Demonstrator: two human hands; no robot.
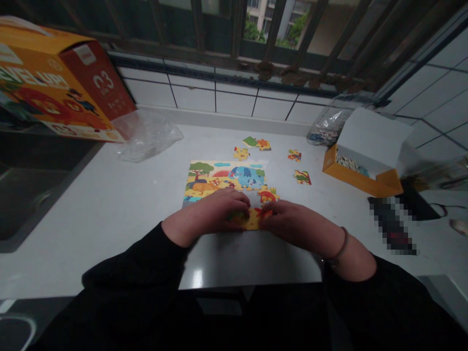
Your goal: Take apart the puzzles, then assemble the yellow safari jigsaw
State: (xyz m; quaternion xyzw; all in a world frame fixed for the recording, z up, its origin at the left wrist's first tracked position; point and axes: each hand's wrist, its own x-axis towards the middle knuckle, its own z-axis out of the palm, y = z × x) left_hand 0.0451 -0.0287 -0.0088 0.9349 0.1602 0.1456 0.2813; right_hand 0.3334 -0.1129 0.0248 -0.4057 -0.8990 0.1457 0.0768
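A partly joined jigsaw puzzle (204, 185) with animals, a tree and a blue elephant lies flat on the white counter. My left hand (228, 207) curls over its lower edge, fingers bent down on a yellow and green puzzle piece (239, 217) and hiding part of the picture. On the right, my right hand (280, 218) pinches a yellow and red puzzle piece (263, 213) at the lower right corner. Just above that hand is a puzzle piece with a red animal face (268, 195). A gap showing white counter lies between the hands and the upper rows.
Loose pieces (241, 153), (302, 177) lie behind and right of the puzzle. An open yellow box (360, 180) with a clear bag (323, 129) stands at right. A large orange box (66, 97) and crumpled plastic (146, 136) are at left, beside a dark sink (32, 190).
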